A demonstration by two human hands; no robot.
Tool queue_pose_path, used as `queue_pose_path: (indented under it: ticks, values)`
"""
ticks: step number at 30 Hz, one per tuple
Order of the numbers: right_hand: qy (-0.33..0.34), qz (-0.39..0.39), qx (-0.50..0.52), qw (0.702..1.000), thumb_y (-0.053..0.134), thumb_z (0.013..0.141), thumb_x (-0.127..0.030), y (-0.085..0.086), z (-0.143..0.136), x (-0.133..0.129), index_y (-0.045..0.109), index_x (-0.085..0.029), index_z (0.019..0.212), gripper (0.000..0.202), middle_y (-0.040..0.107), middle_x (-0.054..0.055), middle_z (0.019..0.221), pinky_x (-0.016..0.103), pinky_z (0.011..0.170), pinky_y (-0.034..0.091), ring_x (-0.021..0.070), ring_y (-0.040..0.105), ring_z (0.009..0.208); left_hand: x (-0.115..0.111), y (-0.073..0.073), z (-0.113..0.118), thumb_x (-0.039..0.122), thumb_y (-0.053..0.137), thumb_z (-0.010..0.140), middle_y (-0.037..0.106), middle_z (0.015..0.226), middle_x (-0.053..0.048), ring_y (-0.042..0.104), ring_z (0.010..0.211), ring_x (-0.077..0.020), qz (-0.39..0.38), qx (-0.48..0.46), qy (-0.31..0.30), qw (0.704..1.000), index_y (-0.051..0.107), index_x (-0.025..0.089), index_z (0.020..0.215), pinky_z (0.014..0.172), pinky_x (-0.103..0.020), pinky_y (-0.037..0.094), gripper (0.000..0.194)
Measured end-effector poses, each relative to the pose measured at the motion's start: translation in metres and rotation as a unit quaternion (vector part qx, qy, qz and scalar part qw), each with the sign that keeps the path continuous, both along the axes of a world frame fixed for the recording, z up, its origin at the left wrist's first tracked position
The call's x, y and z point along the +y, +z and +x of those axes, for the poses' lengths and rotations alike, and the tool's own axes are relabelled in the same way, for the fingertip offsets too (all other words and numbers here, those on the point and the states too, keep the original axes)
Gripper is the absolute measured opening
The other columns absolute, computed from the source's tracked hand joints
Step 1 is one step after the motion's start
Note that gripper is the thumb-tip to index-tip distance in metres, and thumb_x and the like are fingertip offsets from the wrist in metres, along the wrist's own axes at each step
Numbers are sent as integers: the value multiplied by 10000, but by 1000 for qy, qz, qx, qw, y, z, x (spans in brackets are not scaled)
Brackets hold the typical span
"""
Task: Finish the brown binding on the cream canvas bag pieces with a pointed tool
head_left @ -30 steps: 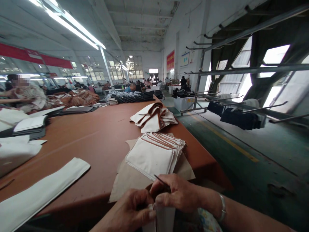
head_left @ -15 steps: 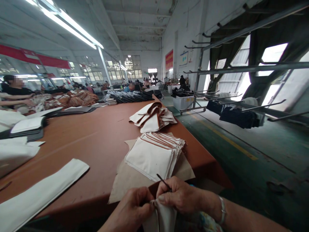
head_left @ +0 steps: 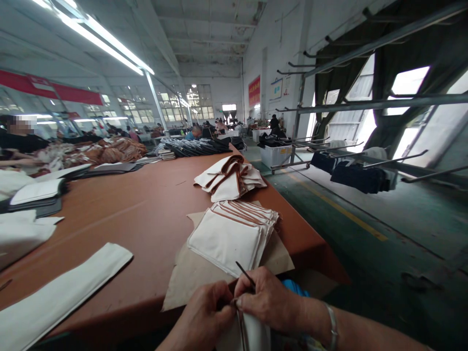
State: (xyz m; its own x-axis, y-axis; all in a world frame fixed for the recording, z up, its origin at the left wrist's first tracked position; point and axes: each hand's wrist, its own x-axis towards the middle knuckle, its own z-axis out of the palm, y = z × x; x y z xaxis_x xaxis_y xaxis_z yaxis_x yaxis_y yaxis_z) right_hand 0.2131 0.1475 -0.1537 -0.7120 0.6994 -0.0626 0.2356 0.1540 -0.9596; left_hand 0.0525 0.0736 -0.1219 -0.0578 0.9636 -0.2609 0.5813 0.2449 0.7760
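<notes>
at the left edge of the frame, folded white pieces point(head_left: 38, 191) lie over dark pieces point(head_left: 47, 208), layered, i would say, so that they take little room. below them, in the lower left, a long white strip point(head_left: 69, 295) lies flat and slantwise on the brown tabletop point(head_left: 153, 209), apparently set aside. nearer the middle, a sheet of tan paper point(head_left: 186, 278) lies at the table's near edge, probably to keep the work off the brown surface. at bottom centre, my left hand point(head_left: 206, 309) is narrowed to a pinch, thumb and curled forefinger on the top edge of a white cloth piece point(head_left: 258, 331), which hangs below my hands. that pinch seems meant to steady the edge. above, a stack of brown-edged white pieces point(head_left: 226, 239) is fanned on the paper, which likely makes single ones easy to lift; a looser heap point(head_left: 230, 180) sits behind it. just right of centre, my right hand point(head_left: 270, 300) grips a thin dark tool point(head_left: 244, 274), one end pointing up and left, while the thumb seems to press at the cloth's edge, perhaps so both hands meet at one spot. the tool's lower end is hidden. at the right, dark cloths point(head_left: 360, 179) hang on a metal rack point(head_left: 365, 105), seemingly to stay off the floor.
</notes>
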Motion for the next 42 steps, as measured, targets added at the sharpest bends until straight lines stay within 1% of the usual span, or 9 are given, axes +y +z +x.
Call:
queue_pose_path:
  ticks: [6, 11, 20, 23, 27, 29, 32, 38, 42]
  values:
    - [22, 44, 125, 991, 624, 744, -204, -5, 7, -2, 714, -135, 790, 123, 675, 27, 728, 233, 617, 431, 148, 574, 666, -1, -9, -3, 394, 625, 623, 405, 559, 60, 320, 559, -113, -58, -202, 34, 977, 519, 182, 632, 521, -239, 238, 237]
    - [66, 218, 169, 959, 539, 877, -233, -13, 15, -2, 648, -163, 801, 150, 649, 50, 770, 260, 704, 469, 156, 598, 721, -11, -7, -1, 651, 599, 742, 484, 667, 11, 395, 647, -145, -54, -310, 110, 943, 574, 161, 698, 576, -246, 316, 493]
    - [122, 474, 122, 863, 487, 795, -147, -29, 25, 3, 592, -182, 907, 157, 603, 59, 782, 287, 670, 446, 185, 539, 731, 0, -15, -7, 686, 692, 683, 371, 569, 59, 241, 523, -83, -106, -263, -35, 958, 482, 174, 658, 491, -253, 142, 554]
    - [121, 429, 147, 883, 496, 832, -180, -25, 26, 0, 599, -164, 911, 131, 619, 67, 797, 298, 711, 455, 184, 560, 745, -1, -9, -6, 655, 629, 744, 386, 596, 50, 262, 557, -100, -78, -161, -69, 981, 547, 146, 713, 502, -256, 167, 517]
    - [88, 120, 114, 982, 491, 940, -393, -10, 28, 4, 624, -133, 960, 293, 606, 27, 765, 226, 590, 440, 123, 544, 625, -6, 8, -2, 476, 517, 855, 370, 648, 45, 311, 611, -121, -48, -48, -95, 993, 516, 171, 700, 526, -250, 227, 342]
    - [103, -28, 65, 992, 441, 966, -483, -1, 28, 11, 637, -122, 920, 414, 543, -16, 661, 180, 437, 358, 71, 448, 460, -7, 15, -2, 430, 496, 859, 392, 667, 39, 352, 633, -129, -39, -11, -110, 993, 486, 184, 680, 538, -240, 262, 305]
    - [149, -119, -7, 982, 505, 927, -526, 11, 28, 23, 658, -121, 847, 440, 485, -46, 571, 167, 318, 268, 49, 371, 333, -6, 21, -2, 408, 480, 868, 461, 697, 28, 428, 665, -138, -20, 34, -134, 990, 500, 185, 679, 576, -222, 323, 293]
    - [223, -130, -36, 965, 618, 858, -506, 13, 27, 31, 623, -147, 769, 370, 407, -76, 469, 176, 327, 237, 64, 340, 340, -13, 21, 1, 330, 467, 885, 534, 728, 20, 491, 708, -141, 41, 69, -107, 991, 550, 180, 704, 655, -216, 360, 250]
    - [195, 80, 51, 976, 606, 866, -369, -1, 21, 21, 524, -153, 683, 295, 442, -46, 605, 194, 499, 302, 73, 397, 539, -16, 20, 0, 343, 472, 889, 499, 700, 32, 461, 678, -133, 59, 54, -100, 992, 511, 186, 684, 629, -216, 347, 262]
